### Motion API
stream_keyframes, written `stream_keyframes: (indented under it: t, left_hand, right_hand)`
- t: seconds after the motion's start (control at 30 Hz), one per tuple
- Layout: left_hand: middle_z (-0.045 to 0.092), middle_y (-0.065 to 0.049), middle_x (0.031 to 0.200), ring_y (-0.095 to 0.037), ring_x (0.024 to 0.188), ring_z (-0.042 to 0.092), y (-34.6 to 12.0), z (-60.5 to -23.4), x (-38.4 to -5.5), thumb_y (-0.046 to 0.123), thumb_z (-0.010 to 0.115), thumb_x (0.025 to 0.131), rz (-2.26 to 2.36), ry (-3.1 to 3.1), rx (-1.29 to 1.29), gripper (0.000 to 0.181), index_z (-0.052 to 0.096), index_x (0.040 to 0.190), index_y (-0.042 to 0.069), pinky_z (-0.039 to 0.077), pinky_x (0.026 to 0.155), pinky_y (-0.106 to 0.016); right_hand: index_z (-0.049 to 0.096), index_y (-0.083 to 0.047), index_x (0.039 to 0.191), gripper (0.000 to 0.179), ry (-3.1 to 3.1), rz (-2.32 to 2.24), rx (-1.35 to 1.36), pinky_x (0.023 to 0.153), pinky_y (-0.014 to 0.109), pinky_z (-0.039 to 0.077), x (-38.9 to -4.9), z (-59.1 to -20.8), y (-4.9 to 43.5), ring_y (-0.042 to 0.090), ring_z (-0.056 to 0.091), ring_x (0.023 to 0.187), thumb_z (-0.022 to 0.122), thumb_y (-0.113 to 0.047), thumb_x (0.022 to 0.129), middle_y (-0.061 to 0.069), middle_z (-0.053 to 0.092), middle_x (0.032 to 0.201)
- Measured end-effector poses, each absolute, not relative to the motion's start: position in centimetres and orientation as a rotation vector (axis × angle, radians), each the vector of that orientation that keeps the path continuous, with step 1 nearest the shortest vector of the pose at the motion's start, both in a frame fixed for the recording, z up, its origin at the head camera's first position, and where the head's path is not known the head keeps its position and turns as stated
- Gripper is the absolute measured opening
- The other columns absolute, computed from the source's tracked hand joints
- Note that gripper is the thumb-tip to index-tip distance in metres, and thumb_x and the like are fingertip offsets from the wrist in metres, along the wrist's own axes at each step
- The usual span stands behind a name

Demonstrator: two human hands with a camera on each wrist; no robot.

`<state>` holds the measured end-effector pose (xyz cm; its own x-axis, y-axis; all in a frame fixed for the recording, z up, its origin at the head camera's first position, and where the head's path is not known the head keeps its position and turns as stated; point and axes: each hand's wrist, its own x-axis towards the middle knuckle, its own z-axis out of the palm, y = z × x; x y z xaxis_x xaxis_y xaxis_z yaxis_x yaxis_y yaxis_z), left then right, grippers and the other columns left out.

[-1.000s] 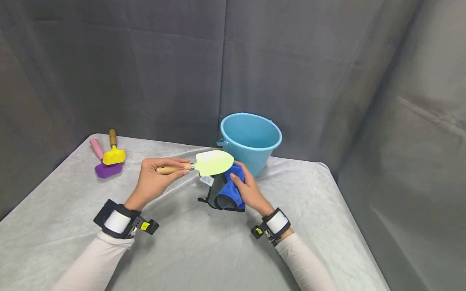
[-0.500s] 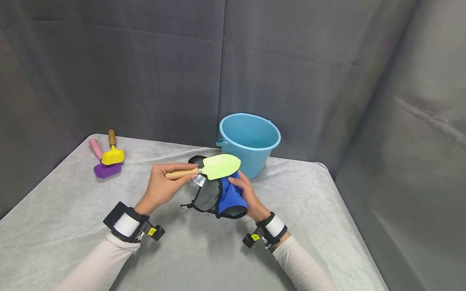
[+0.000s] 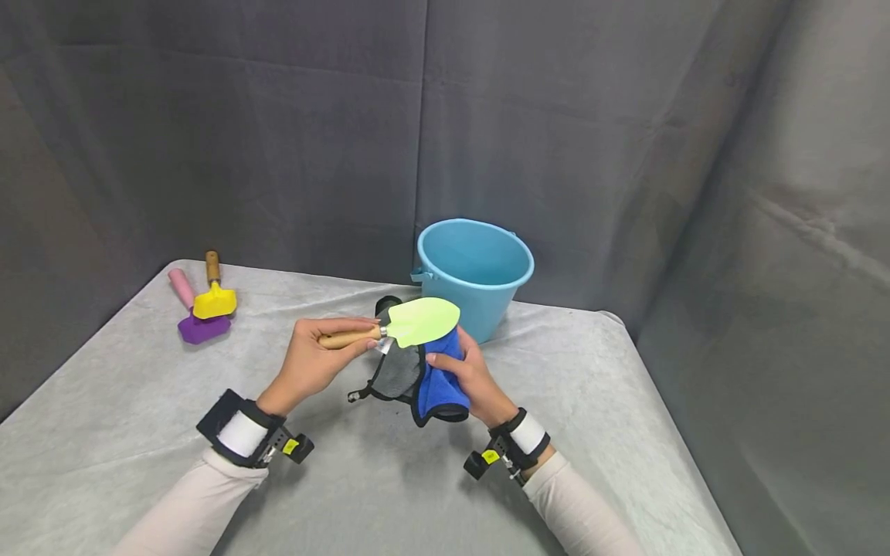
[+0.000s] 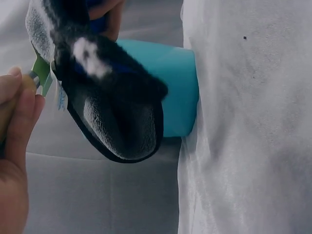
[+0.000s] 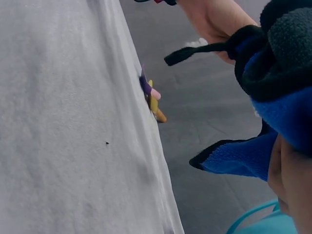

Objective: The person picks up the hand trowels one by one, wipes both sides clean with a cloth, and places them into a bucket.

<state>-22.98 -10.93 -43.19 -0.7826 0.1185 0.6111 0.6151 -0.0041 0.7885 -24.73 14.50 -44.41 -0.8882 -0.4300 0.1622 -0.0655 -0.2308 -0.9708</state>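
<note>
My left hand (image 3: 309, 359) pinches the wooden handle of a small garden trowel (image 3: 422, 320) with a pale yellow-green blade. The blade points right and overlaps a blue-and-grey fleece piece (image 3: 445, 384) with black edging, a strap and a white label. My right hand (image 3: 476, 382) grips the blue side of the fleece, thumb on its near face. In the left wrist view the grey fleece lining (image 4: 122, 126) hangs open beside the trowel. The right wrist view shows the blue fleece (image 5: 239, 158) with a corner sticking out; the trowel is hidden there.
A light blue bucket (image 3: 480, 297) stands upright behind the hands at the back edge of the grey-covered table (image 3: 375, 494). At the back left, a yellow hand shovel (image 3: 215, 301) with a wooden handle overlaps a purple one (image 3: 204, 330) with a pink handle.
The left hand and trowel have shifted right and slightly down. The fleece has opened out to the left, showing more grey lining. Over the last half second little has moved.
</note>
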Motion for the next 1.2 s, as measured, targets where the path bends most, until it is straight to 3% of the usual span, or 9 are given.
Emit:
stream_keyframes:
  t: [0.47,0.97,1.2]
  left_hand:
    - [0.073,-0.027,0.11,-0.013,0.097,0.076,-11.3,-42.7,-23.2,-0.012,0.078,0.081,-1.857,-1.907,-0.828,0.026,0.075,0.107,-0.01,0.06,0.081,-0.03]
    - [0.076,-0.016,0.111,-0.016,0.096,0.076,-11.7,-42.5,-23.2,-0.007,0.08,0.082,-1.895,-1.924,-0.791,0.027,0.075,0.108,-0.009,0.06,0.081,-0.032]
    - [0.075,-0.021,0.112,-0.015,0.096,0.076,-11.9,-42.7,-23.0,-0.008,0.08,0.081,-1.89,-1.948,-0.778,0.026,0.076,0.107,-0.008,0.06,0.081,-0.032]
  right_hand:
    - [0.037,-0.001,0.148,0.065,1.814,-2.197,-0.575,0.085,0.025,0.051,-25.2,-43.5,15.8,0.011,0.058,0.099,0.062,-0.005,0.088,0.001,0.056,0.117]
    - [0.029,-0.006,0.158,0.078,1.82,-2.25,-0.582,0.092,0.025,0.048,-25.9,-42.5,16.9,0.011,0.054,0.112,0.059,-0.005,0.086,0.003,0.053,0.133]
    - [0.03,-0.003,0.157,0.077,1.871,-2.222,-0.545,0.093,0.023,0.047,-26.2,-42.8,16.9,0.009,0.055,0.111,0.056,-0.004,0.085,0.0,0.054,0.131]
